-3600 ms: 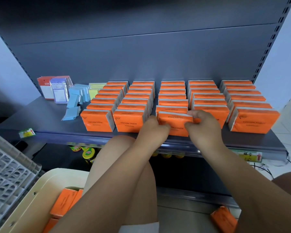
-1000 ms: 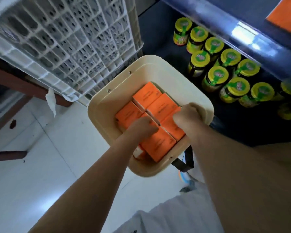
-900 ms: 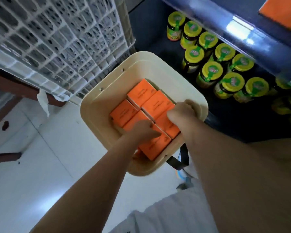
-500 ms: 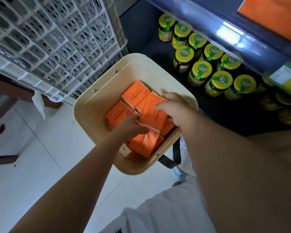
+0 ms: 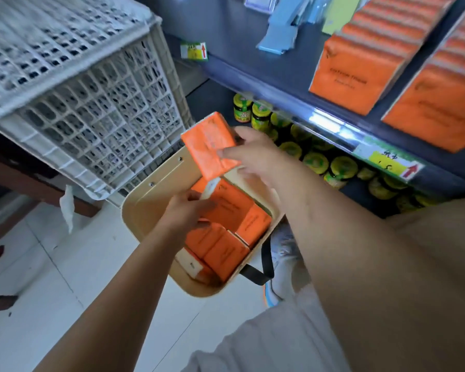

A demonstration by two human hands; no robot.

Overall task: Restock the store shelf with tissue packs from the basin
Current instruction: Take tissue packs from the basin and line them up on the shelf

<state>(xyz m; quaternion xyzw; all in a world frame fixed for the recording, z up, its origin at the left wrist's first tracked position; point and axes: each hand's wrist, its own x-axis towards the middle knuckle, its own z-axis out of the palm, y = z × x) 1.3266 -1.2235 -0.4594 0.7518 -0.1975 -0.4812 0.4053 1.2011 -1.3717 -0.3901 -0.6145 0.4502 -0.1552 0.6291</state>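
An orange tissue pack (image 5: 208, 146) wrapped in crinkled film is held tilted in the air above the far rim of the cream plastic basin (image 5: 151, 202), one corner pointing toward the shelf. The right hand (image 5: 255, 154) grasps it, thumb across its orange face and fingers behind it. Below it, the left hand (image 5: 187, 212) reaches into the basin with its fingers curled against the edge of one of the loose orange packs (image 5: 223, 251) lying there. The blur hides whether it truly grips that pack, so I cannot tell. These packs lie jumbled along the basin's right wall and near corner, some flat, some showing white ends. A black strap (image 5: 262, 271) hangs at the basin's near right corner, beside a light shoe (image 5: 281, 260). The basin sits below the front edge of the dark grey metal shelf (image 5: 253, 49), where rows of orange tissue packs (image 5: 357, 73) stand close together, running back from the front edge, with pale blue packets (image 5: 278, 36) to their left. Yellow price tags (image 5: 393, 163) are clipped to the shelf's front edge. Under it, on the lower shelf, stand glass jars with yellow-green lids (image 5: 317, 162). Left of the basin, touching its far corner, stands a white plastic lattice crate (image 5: 91, 103) over the white tiled floor (image 5: 38, 264).
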